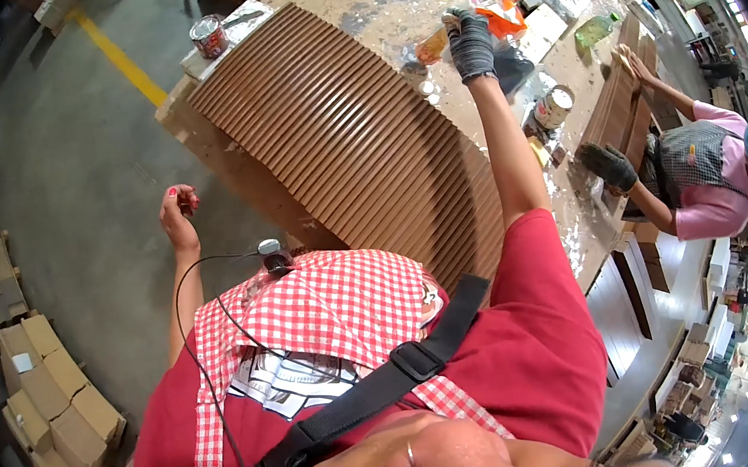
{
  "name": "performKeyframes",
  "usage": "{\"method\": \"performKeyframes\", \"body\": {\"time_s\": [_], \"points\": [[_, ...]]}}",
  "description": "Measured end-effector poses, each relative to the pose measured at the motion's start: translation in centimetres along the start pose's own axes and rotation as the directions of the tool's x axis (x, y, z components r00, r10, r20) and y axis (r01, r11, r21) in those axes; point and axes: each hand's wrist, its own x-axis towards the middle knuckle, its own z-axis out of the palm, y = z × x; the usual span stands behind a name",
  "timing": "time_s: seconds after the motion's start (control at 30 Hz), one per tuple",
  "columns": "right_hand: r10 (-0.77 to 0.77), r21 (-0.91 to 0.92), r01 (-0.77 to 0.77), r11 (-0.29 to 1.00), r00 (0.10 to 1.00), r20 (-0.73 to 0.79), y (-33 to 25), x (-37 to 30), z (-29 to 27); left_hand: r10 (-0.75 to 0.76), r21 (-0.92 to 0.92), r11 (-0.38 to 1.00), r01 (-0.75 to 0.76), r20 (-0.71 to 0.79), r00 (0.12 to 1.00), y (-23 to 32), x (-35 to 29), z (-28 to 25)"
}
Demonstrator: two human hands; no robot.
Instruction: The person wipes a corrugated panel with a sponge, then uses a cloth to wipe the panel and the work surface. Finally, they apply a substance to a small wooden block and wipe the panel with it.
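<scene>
A large ribbed brown wooden panel (351, 124), slightly curved, lies across the worktable in front of me. My left hand (178, 218) is bare and hangs in the air left of the panel, its fingers curled loosely with nothing visible in them. Reaching over the far right side of the table, my right hand (470, 44) wears a dark grey knit glove. Its fingers are bent closed, and whatever they may hold is hidden. Right beside it are a container of amber liquid (432, 47) and an orange plastic bag (503, 20).
An open paint can (208, 37) stands at the panel's far left corner, another can (554, 106) to the right. A green bottle (596, 32) lies farther off. Across the table a co-worker (706, 165) handles brown boards (616, 115). Stacked cartons (58, 394) line the left floor.
</scene>
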Motion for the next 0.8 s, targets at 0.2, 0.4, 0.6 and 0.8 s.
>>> {"method": "performKeyframes", "body": {"time_s": [0.2,0.4,0.6,0.8], "points": [[0.065,-0.13,-0.051,0.99,0.993,0.102,1.0,-0.2,1.8,-0.003,-0.017,1.0,0.002,-0.027,1.0,-0.5,-0.9,-1.3],[0.077,-0.173,-0.058,0.983,0.992,0.103,1.8,2.4,-0.6,-0.022,-0.051,0.999,0.02,-0.053,0.998,-1.4,-0.7,-0.6],[-0.014,0.148,0.03,0.989,0.994,-0.109,-3.3,-2.6,-6.0,-0.006,-0.041,0.999,0.008,0.058,0.998,-1.2,0.6,1.1],[0.516,0.19,-0.651,0.735,0.719,0.465,-13.8,-17.4,-5.1,0.13,-0.075,0.991,-0.111,0.343,0.93,1.2,3.6,6.2]]}}
